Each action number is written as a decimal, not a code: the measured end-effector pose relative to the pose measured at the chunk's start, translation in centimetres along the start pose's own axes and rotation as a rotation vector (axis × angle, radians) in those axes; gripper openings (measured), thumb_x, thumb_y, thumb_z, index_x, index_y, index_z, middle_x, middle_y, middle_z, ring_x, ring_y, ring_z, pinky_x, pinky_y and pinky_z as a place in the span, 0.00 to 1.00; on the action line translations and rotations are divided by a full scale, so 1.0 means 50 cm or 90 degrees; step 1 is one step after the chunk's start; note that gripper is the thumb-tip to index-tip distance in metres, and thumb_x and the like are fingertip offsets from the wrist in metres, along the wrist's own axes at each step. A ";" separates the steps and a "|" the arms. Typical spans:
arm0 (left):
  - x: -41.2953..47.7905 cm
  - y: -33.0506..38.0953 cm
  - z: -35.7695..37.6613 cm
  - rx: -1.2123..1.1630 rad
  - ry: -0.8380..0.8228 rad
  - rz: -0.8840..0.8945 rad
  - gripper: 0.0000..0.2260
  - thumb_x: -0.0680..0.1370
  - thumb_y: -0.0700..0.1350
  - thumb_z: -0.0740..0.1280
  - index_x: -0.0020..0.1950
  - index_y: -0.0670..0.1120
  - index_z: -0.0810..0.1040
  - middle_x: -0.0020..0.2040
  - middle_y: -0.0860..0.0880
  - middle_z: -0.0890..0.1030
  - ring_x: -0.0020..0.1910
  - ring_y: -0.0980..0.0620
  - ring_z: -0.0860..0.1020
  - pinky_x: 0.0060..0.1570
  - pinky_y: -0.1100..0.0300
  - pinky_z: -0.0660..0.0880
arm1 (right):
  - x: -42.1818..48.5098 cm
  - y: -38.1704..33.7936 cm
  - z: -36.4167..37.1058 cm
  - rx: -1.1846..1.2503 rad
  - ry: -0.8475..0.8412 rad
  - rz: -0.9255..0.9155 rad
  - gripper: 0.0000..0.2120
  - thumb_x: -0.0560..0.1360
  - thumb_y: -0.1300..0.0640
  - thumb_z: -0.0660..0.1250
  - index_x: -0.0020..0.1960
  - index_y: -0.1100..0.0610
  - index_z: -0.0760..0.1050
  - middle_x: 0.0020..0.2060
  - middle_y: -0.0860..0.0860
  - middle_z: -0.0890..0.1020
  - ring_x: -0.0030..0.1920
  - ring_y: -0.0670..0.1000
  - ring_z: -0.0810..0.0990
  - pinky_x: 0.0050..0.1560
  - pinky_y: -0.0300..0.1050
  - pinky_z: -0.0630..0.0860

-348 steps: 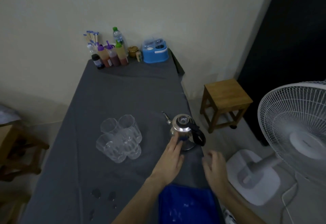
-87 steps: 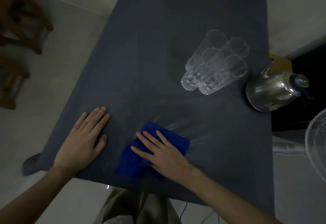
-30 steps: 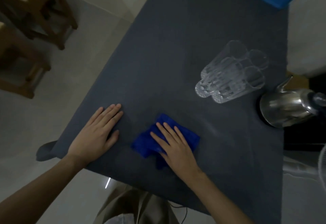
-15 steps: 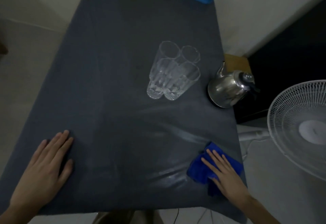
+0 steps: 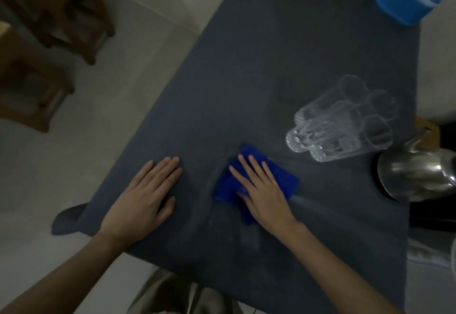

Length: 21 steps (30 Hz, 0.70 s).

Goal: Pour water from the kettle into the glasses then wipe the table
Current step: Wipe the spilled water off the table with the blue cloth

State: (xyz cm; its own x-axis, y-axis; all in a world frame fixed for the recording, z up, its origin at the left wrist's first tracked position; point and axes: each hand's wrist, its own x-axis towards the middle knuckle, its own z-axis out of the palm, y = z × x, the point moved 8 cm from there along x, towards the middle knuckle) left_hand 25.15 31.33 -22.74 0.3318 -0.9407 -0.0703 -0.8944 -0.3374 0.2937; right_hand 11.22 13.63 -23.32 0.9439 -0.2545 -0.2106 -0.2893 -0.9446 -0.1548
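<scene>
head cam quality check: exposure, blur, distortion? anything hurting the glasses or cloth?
Head view: dim, underexposed overall; the blue cloth smears with motion blur under the right hand, the left hand sharper; the clear glasses are low-contrast on the dark table and slanted by wide-angle distortion; the kettle shows glare spots and is cut by the frame's right edge.
</scene>
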 end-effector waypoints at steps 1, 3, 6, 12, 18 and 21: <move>-0.001 -0.001 0.001 0.000 0.001 0.000 0.26 0.81 0.55 0.50 0.75 0.43 0.62 0.77 0.45 0.62 0.76 0.50 0.57 0.75 0.50 0.50 | 0.037 -0.020 -0.004 0.008 0.011 0.004 0.27 0.78 0.53 0.54 0.77 0.52 0.57 0.77 0.52 0.56 0.78 0.53 0.51 0.75 0.55 0.51; -0.003 -0.003 0.005 0.004 0.001 -0.002 0.26 0.80 0.55 0.52 0.76 0.44 0.62 0.77 0.46 0.61 0.77 0.50 0.56 0.75 0.50 0.49 | 0.086 -0.049 -0.010 0.012 0.037 0.024 0.26 0.79 0.52 0.53 0.77 0.52 0.58 0.77 0.52 0.57 0.77 0.53 0.52 0.76 0.56 0.52; -0.004 -0.005 0.012 0.011 -0.006 -0.006 0.26 0.80 0.55 0.52 0.76 0.45 0.61 0.78 0.47 0.59 0.77 0.51 0.55 0.76 0.50 0.50 | 0.101 -0.060 -0.013 0.000 0.061 0.068 0.26 0.79 0.51 0.51 0.76 0.52 0.59 0.77 0.51 0.58 0.77 0.53 0.53 0.76 0.56 0.54; 0.003 0.004 0.006 0.008 -0.014 0.004 0.27 0.80 0.55 0.51 0.76 0.45 0.61 0.77 0.46 0.59 0.77 0.51 0.55 0.76 0.50 0.48 | 0.000 -0.110 -0.002 0.059 0.067 -0.008 0.24 0.79 0.50 0.56 0.74 0.52 0.64 0.75 0.52 0.63 0.76 0.54 0.58 0.74 0.55 0.55; 0.003 0.007 0.007 -0.005 -0.025 -0.005 0.27 0.80 0.56 0.50 0.77 0.45 0.59 0.78 0.47 0.58 0.77 0.51 0.54 0.76 0.48 0.49 | -0.232 -0.092 0.058 0.018 0.016 -0.065 0.38 0.71 0.51 0.71 0.76 0.48 0.58 0.76 0.51 0.60 0.76 0.54 0.56 0.75 0.54 0.53; 0.001 0.008 0.006 -0.008 -0.013 -0.006 0.27 0.80 0.56 0.50 0.76 0.44 0.61 0.77 0.47 0.59 0.77 0.50 0.55 0.76 0.47 0.50 | -0.368 -0.006 0.079 -0.016 -0.039 -0.056 0.46 0.65 0.51 0.76 0.77 0.47 0.55 0.76 0.51 0.59 0.75 0.54 0.57 0.75 0.53 0.51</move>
State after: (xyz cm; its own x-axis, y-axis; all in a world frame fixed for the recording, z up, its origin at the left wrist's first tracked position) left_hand 24.73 31.14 -22.91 0.3339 -0.9380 -0.0928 -0.8871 -0.3460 0.3054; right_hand -6.67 19.39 -23.20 0.9538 -0.1575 -0.2559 -0.2003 -0.9681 -0.1505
